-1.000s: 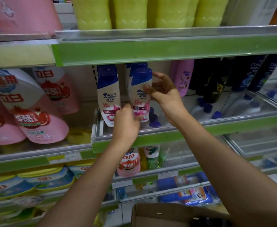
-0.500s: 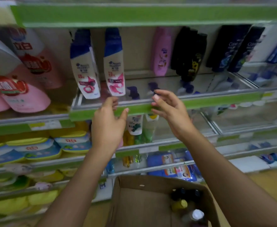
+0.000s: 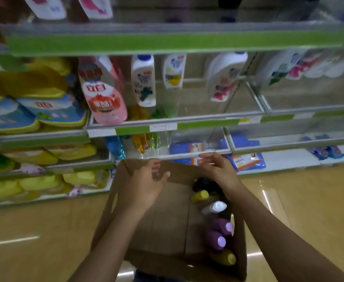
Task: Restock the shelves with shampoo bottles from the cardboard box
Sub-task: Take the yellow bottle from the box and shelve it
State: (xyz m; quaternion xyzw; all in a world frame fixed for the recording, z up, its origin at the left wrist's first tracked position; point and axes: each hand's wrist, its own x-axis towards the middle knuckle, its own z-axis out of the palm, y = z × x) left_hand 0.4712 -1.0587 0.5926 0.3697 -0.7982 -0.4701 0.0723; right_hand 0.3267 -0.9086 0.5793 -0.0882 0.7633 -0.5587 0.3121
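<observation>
Brown cardboard lies under both hands. The left hand [image 3: 144, 186] hangs over the middle of the cardboard box [image 3: 167, 224] with fingers loosely spread, holding nothing; the right hand [image 3: 218, 171] hovers at the far right corner, fingers relaxed and also empty, just above the dark-capped bottle [image 3: 202, 183] there. The frame is blurred, so whether a fingertip touches that cap I cannot tell.

The shampoo bottles [image 3: 218, 226] stand in a single row along the box's right wall — a yellow cap, a white one, two purple ones and another yellow nearest the person. Their caps face up toward the camera, so their long axes run roughly upright, leaning slightly against the wall.

The rest of the box floor is bare, which is the risk: pulling one bottle out of the row could let its neighbours tip into the open space, and a cap-only grab might slip.

Beyond the box, the shelves [image 3: 167, 42] with green price strips carry white bottles and a pink detergent bottle [image 3: 104, 96] — with gaps between them.
</observation>
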